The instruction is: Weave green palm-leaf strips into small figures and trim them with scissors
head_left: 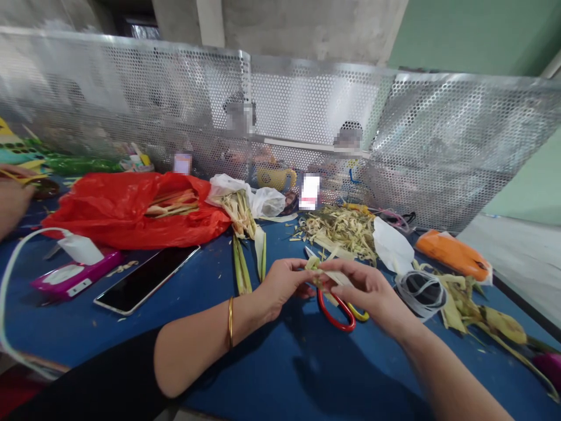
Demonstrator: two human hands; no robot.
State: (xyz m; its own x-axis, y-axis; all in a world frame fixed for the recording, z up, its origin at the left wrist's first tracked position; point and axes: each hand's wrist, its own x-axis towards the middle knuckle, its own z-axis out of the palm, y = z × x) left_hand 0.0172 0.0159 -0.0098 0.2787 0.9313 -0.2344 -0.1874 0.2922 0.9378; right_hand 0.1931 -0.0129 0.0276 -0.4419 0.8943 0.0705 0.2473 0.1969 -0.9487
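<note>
My left hand [284, 285], below a gold bangle [231, 323], pinches one side of a small pale-green plant strip [315, 268]. On its other side my right hand [366, 286] has its fingers closed on the same piece, a pale flat part of it lying along the fingers. The two hands nearly meet over the blue table [272, 374]. Beneath them lie scissors with red and yellow handles [336, 318], their blade tip showing above my fingers. Long green and pale leaf strips [242, 266] rest left of my hands.
A red plastic bag [105, 204] of dried strips, a black phone [146, 279] and a purple power strip [79, 273] are at left. Behind my hands is a pile of shavings [346, 228]. Coiled cord [421, 292] and an orange packet [453, 254] are at right. Another person's hand [15, 196] shows far left.
</note>
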